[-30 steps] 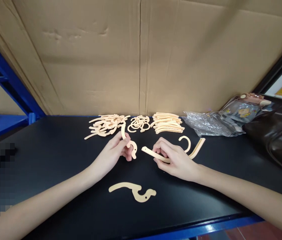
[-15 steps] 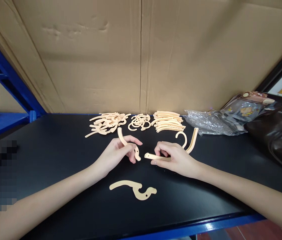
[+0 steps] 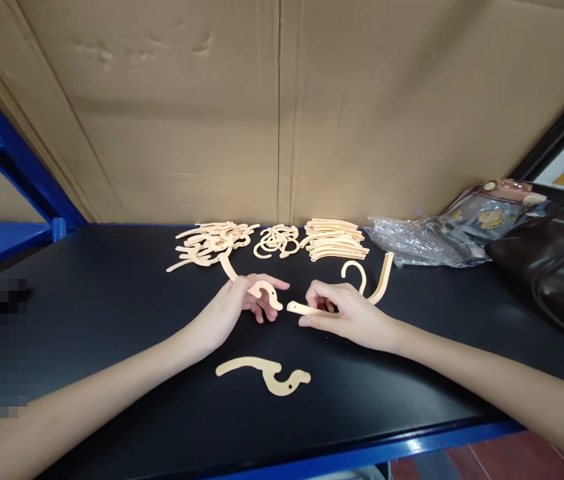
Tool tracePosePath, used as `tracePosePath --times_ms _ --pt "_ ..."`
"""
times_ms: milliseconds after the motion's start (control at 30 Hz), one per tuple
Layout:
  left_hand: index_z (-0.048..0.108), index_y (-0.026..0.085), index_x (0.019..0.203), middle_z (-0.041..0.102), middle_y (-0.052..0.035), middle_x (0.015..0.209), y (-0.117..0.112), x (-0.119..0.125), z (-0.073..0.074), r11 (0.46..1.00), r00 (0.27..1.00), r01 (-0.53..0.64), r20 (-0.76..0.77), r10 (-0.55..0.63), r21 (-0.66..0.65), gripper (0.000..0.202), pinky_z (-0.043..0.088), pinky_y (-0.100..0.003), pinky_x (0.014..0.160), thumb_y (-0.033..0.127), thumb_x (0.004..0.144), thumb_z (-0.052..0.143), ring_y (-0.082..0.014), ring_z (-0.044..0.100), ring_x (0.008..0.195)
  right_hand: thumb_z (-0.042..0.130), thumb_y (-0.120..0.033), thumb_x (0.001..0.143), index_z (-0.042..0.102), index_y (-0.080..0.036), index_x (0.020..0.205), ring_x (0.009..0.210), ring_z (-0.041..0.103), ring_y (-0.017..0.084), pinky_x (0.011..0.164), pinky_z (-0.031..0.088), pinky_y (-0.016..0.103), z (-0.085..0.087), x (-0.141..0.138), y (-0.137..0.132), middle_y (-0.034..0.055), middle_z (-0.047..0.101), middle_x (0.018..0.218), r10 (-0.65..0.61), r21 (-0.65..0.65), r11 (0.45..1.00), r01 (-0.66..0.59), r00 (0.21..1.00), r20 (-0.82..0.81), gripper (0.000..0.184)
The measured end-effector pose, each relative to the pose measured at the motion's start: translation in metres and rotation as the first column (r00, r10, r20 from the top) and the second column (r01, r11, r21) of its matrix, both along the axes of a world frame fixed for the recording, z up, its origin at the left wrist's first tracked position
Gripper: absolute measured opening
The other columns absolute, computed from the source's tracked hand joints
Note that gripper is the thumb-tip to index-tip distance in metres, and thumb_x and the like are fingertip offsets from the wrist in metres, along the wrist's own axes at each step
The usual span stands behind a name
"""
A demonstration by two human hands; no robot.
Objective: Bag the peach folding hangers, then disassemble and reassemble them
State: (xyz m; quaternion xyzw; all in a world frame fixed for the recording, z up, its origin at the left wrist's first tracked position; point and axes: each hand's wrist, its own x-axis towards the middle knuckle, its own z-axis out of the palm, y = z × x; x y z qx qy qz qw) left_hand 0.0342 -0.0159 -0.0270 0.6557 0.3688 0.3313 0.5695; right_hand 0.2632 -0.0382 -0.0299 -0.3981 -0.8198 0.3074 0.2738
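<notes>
My left hand [image 3: 245, 300] grips a flat, cream-coloured hanger arm [image 3: 265, 289] with a curved tail and a holed, beak-like end pointing right. Facing it, my right hand [image 3: 342, 307] pinches a narrow grooved hanger arm [image 3: 302, 308] between thumb and fingers. The two tips are close but apart. Behind the right hand rise a hook [image 3: 361, 272] and a bent grooved length [image 3: 385, 277]; the hand hides whether these join what it holds. Nearer me, another flat hanger arm [image 3: 277, 381] lies on the black tabletop [image 3: 152, 407].
At the back lie piles of flat arms [image 3: 212, 243], hooks [image 3: 279, 240] and grooved arms [image 3: 337, 240]. Clear plastic bags [image 3: 422, 243] and a dark brown bag [image 3: 557, 260] sit at the right. A cardboard wall [image 3: 187, 133] stands behind; blue frame posts [image 3: 17, 153] rise left.
The flat hanger arm in my left hand has turned, so its broad face and beak-like end show more. The hook behind my right hand has shifted slightly left. The view has moved a little.
</notes>
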Motion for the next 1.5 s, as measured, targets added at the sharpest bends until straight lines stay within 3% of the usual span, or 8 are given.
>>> tracePosePath --times_ms 200,400,633,900,1033,1267,1400,1500 --pt "0.067 0.016 0.097 0.062 -0.0021 0.075 -0.002 0.002 0.01 0.997 0.998 -0.064 -0.007 0.064 -0.042 0.039 0.049 -0.027 0.061 0.05 0.089 0.05 -0.014 0.059 0.062 0.065 -0.045 0.083 0.041 -0.02 0.07 0.055 0.035 0.008 0.051 0.028 0.022 0.003 -0.001 0.0 -0.0081 0.041 0.059 -0.012 -0.032 0.999 0.013 1.0 0.014 0.037" --pt "0.068 0.019 0.096 0.07 -0.0009 0.08 -0.005 0.002 0.013 0.997 0.997 -0.067 -0.046 0.065 -0.046 0.027 0.05 -0.025 0.069 0.034 0.074 0.075 -0.012 0.058 0.067 0.067 -0.04 0.083 0.043 -0.02 0.069 0.055 0.037 0.008 0.051 0.028 0.021 0.002 -0.001 -0.001 -0.0081 0.042 0.06 -0.014 -0.015 1.0 0.014 1.0 0.01 0.035" --pt "0.07 0.019 0.09 0.068 -0.0006 0.082 -0.008 0.004 0.011 0.998 0.998 -0.06 0.004 0.06 -0.019 0.018 0.051 -0.025 0.074 0.035 0.082 0.068 -0.0136 0.061 0.077 0.068 -0.039 0.082 0.042 -0.02 0.069 0.055 0.035 0.008 0.051 0.026 0.022 0.001 0.0 0.0 -0.0083 0.041 0.061 -0.001 0.019 1.0 0.001 1.0 0.006 0.035" --pt "0.07 0.019 0.089 0.064 -0.0017 0.092 -0.007 0.002 0.011 0.993 0.995 -0.104 0.009 0.104 0.061 0.021 0.05 -0.022 0.071 0.038 0.085 0.065 -0.0132 0.059 0.083 0.068 -0.039 0.082 0.04 -0.02 0.069 0.055 0.035 0.008 0.051 0.027 0.021 -0.001 0.0 0.001 -0.0081 0.042 0.062 0.002 0.021 1.0 -0.002 1.0 0.016 0.037" --pt "0.071 0.017 0.094 0.066 -0.007 0.101 -0.009 0.001 0.011 0.992 0.992 -0.127 -0.005 0.127 0.005 0.033 0.052 -0.024 0.064 0.047 0.087 0.059 -0.0188 0.059 0.09 0.068 -0.04 0.083 0.04 -0.02 0.069 0.056 0.035 0.008 0.052 0.027 0.021 -0.001 0.0 0.0 -0.0081 0.042 0.061 0.0 0.021 1.0 0.0 1.0 0.024 0.037" --pt "0.061 0.015 0.114 0.067 -0.0059 0.078 -0.01 0.003 0.013 0.992 0.992 -0.121 -0.02 0.121 -0.021 0.049 0.05 -0.023 0.059 0.055 0.091 0.045 -0.0177 0.061 0.079 0.068 -0.04 0.083 0.04 -0.02 0.069 0.055 0.035 0.008 0.051 0.026 0.021 0.0 -0.001 0.002 -0.0086 0.04 0.059 0.001 0.021 1.0 -0.002 0.999 0.04 0.037" --pt "0.061 0.015 0.108 0.058 -0.0003 0.066 -0.011 0.004 0.011 0.995 0.994 -0.101 -0.031 0.1 -0.012 0.045 0.045 -0.02 0.051 0.053 0.093 0.043 -0.0143 0.056 0.067 0.068 -0.039 0.083 0.04 -0.02 0.069 0.054 0.034 0.007 0.051 0.026 0.021 0.0 -0.001 0.001 -0.009 0.039 0.059 -0.003 0.027 1.0 0.002 0.999 0.048 0.036" --pt "0.061 0.017 0.111 0.055 0.0014 0.072 -0.01 0.005 0.009 0.993 0.993 -0.115 -0.031 0.114 -0.033 0.038 0.047 -0.02 0.051 0.046 0.09 0.052 -0.0131 0.053 0.069 0.068 -0.039 0.083 0.04 -0.02 0.069 0.055 0.034 0.008 0.051 0.027 0.021 0.0 -0.001 0.001 -0.0088 0.04 0.06 -0.002 0.027 1.0 0.001 0.999 0.048 0.036"
